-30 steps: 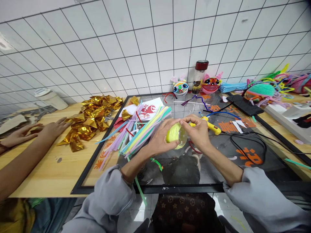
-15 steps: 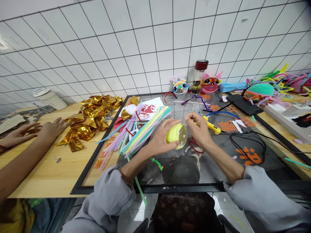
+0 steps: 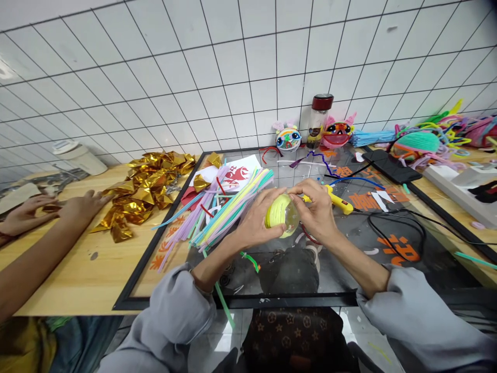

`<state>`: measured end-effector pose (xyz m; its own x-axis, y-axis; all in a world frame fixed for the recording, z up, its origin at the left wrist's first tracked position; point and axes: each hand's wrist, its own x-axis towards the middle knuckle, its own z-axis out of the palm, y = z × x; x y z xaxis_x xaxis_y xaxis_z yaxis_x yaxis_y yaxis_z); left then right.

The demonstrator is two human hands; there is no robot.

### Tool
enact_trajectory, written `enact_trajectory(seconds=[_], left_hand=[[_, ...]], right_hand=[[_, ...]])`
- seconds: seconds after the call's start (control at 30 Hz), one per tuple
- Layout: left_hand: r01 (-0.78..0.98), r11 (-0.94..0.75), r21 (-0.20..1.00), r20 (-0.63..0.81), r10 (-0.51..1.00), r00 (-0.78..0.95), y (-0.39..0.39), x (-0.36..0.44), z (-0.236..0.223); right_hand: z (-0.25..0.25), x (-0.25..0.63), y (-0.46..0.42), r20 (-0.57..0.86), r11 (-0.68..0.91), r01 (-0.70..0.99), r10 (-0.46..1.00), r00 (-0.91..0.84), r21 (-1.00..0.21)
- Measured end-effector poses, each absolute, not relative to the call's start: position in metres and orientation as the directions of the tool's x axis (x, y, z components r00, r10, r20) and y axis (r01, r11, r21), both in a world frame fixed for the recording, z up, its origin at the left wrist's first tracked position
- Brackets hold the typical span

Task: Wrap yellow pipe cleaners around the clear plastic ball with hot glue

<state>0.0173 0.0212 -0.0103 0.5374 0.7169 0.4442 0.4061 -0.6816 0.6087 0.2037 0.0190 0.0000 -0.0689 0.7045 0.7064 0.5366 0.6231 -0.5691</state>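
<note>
My left hand (image 3: 256, 223) is wrapped round a clear ball partly covered with yellow-green pipe cleaner (image 3: 280, 215), held just above the glass board (image 3: 392, 259). My right hand (image 3: 316, 210) rests against the ball's right side, its fingers pinched at the top of the ball. Both hands are closed on the ball. A fan of pastel pipe cleaners (image 3: 225, 207) lies just left of my left hand. A yellow glue gun (image 3: 338, 203) lies right behind my right hand.
Another person's hands (image 3: 58, 207) rest on the wooden table at the left beside a heap of gold foil (image 3: 147, 186). Two small masks (image 3: 288, 139) and a red-lidded jar (image 3: 319, 120) stand at the wall. Black cables (image 3: 392, 220) and a pipe-cleaner pile (image 3: 435, 137) lie right.
My right hand pulled a little away from the ball half a second ago and has come back against it. The left hand kept hold of the ball.
</note>
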Motion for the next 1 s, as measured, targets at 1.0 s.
enact_trajectory(seconds=[1.0], left_hand=[[0.438, -0.657, 0.614, 0.402, 0.738, 0.542, 0.020, 0.018, -0.007]], right_hand=[[0.001, 0.208, 0.031, 0.672, 0.519, 0.673, 0.739, -0.043, -0.528]])
